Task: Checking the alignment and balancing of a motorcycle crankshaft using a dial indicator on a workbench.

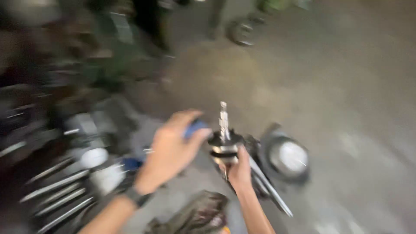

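Grey concrete floor (346,86), blurred. Metal rods (56,195) at 8 o'clock. Left hand (171,149) curled around blue object (196,127). Right hand (237,167) at centre grips threaded metal shaft assembly (224,138), upright. Round dark part (287,157) at 3 o'clock.

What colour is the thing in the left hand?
Blue. The thing in the left hand shows in the head view, though blurred.
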